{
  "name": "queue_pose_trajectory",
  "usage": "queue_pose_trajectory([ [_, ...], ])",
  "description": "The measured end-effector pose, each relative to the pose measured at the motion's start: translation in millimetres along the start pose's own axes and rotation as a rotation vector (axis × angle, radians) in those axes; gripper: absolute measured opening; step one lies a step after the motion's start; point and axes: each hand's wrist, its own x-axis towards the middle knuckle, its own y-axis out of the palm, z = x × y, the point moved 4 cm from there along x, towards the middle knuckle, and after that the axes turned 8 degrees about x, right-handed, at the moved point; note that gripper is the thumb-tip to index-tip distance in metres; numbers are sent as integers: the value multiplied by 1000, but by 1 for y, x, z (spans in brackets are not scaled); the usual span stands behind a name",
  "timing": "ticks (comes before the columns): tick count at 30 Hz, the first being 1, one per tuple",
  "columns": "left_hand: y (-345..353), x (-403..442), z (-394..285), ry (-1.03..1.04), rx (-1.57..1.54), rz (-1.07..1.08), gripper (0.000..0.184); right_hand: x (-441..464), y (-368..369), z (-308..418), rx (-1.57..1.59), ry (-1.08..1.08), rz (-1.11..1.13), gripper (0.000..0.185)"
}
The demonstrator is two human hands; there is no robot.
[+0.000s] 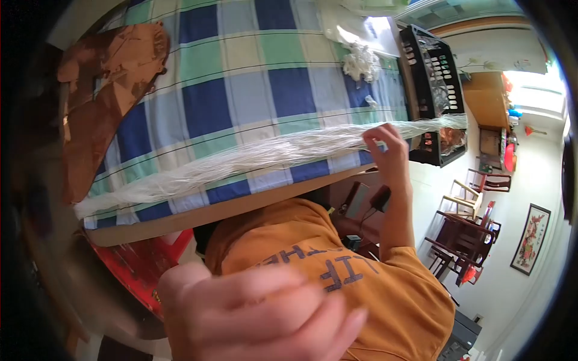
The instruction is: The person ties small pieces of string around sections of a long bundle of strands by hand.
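Observation:
A long bundle of fine white strands (271, 147) lies along the near edge of a checked cloth (208, 99). Its right end runs over a black crate. My right hand (390, 146) is at the bundle's right part, thumb and fingers pinched together on the strands. Close to the camera, my left hand (259, 310) is raised in front of my orange shirt (385, 301). It is blurred, with its fingers curled in; anything thin between them cannot be made out.
Brown sheet material (111, 84) covers the cloth's left end. A white tangled clump (361, 64) lies near the black crate (439, 90) at the right. Below the table's left edge is a red object (135, 265). Dark wooden chairs (463, 237) stand farther right.

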Motion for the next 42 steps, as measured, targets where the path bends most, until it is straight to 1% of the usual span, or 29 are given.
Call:
queue_pose_trajectory([
  [1, 14, -2, 11, 199, -40, 72, 24, 1, -1, 1, -28, -17, -10, 8],
  [2, 30, -6, 3, 41, -83, 18, 25, 1, -2, 2, -52, -35, -14, 8],
  [3, 41, -5, -3, -1, -205, 39, 27, 2, -1, 3, -40, -18, 11, 9],
  [4, 52, -4, -11, 31, -224, 3, 30, 3, 0, 5, -28, -1, 41, 9],
  [5, 56, -5, -19, 25, -267, 14, 30, 3, 2, 8, -54, -8, 89, 10],
  [6, 59, -3, -26, 24, -316, 19, 31, 2, 4, 11, -65, 48, 109, 10],
  [8, 70, 2, -38, 9, -226, -225, 30, 0, 5, 4, -85, 36, 136, 12],
  [10, 68, 6, -38, 6, -251, -266, 34, -3, 4, -1, -88, 39, 148, 13],
  [11, 62, 2, -37, 6, -304, -178, 35, -2, 6, -3, -86, 37, 151, 13],
  [13, 61, 0, -34, 17, -336, -140, 35, -2, 9, -4, -55, 47, 126, 12],
  [14, 63, -1, -33, 31, -311, -188, 33, -1, 10, -4, -40, 50, 111, 11],
  [16, 65, -2, -32, 24, -336, -189, 27, 0, 10, -3, -38, 42, 104, 9],
  [18, 56, -8, -23, 14, -395, -48, 23, 0, 8, -2, -13, 35, 65, 9],
  [20, 45, -14, -6, 25, -407, 133, 23, 1, 1, 3, -41, -37, 45, 9],
  [22, 45, -21, 11, -41, -297, 202, 12, 1, -4, 13, -29, -118, 12, 8],
  [24, 47, -37, 36, -198, -158, 328, 19, 1, -7, 13, -65, -138, 2, 8],
  [26, 49, -56, 60, -353, -49, 327, 23, 0, -6, 11, -57, -141, -29, 9],
  [29, 47, -80, 81, -636, -47, 293, 23, 1, -7, 16, 10, -140, -79, 7],
  [30, 47, -85, 84, -674, -42, 281, 23, 1, -7, 16, 28, -138, -90, 7],
  [31, 47, -89, 87, -711, -38, 268, 22, 2, -7, 18, 9, -123, -34, 6],
  [32, 46, -90, 90, -749, -34, 253, 22, 1, -8, 19, 9, -110, -49, 6],
  [34, 44, -90, 94, -734, 36, 258, 18, 0, -11, 20, 7, -93, -74, 6],
  [35, 45, -93, 95, -731, 61, 260, 17, 1, -11, 18, -30, -83, -34, 6],
  [36, 45, -94, 97, -725, 84, 262, 16, 0, -12, 16, -19, -61, -39, 6],
  [38, 47, -96, 100, -741, 82, 275, 14, -1, -14, 12, -3, -28, -47, 6],
  [39, 49, -97, 101, -753, 80, 280, 13, -2, -15, 14, -53, -60, 32, 5],
  [42, 57, -99, 105, -685, 135, 244, 11, -4, -10, 4, -45, 32, -21, 4],
])
